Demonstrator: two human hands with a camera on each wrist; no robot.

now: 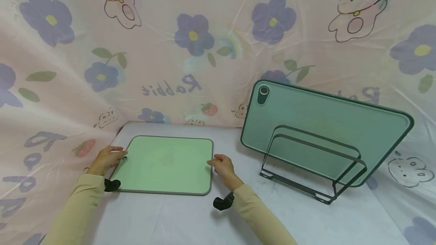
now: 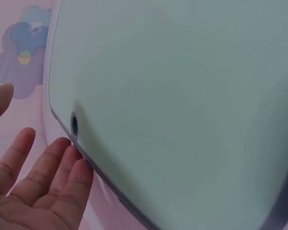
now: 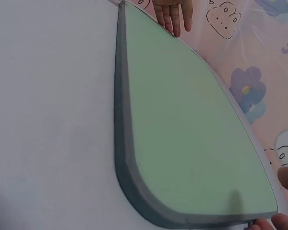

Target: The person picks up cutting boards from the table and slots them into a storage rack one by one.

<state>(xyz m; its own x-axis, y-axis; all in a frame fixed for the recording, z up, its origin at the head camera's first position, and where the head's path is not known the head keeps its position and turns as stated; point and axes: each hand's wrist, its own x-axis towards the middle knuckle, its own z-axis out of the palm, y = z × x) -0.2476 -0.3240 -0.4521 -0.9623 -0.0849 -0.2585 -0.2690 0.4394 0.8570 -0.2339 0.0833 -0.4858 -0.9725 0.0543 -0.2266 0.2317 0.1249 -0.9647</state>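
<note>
cutting board (image 1: 165,165) lies on white tabletop (image 1: 163,216) between left hand (image 1: 105,160) and right hand (image 1: 223,169), head view. left wrist: fingertips (image 2: 80,175) touch its edge, thumb wide. right wrist: thumb apart, fingers (image 3: 285,223) at edge; lifting unpinched could cause a slip.

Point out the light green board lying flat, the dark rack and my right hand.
Light green board (image 1: 167,165), head view: middle of its upper face.
Dark rack (image 1: 293,185), head view: bar along its base.
Right hand (image 1: 225,169), head view: middle of the hand.
</note>
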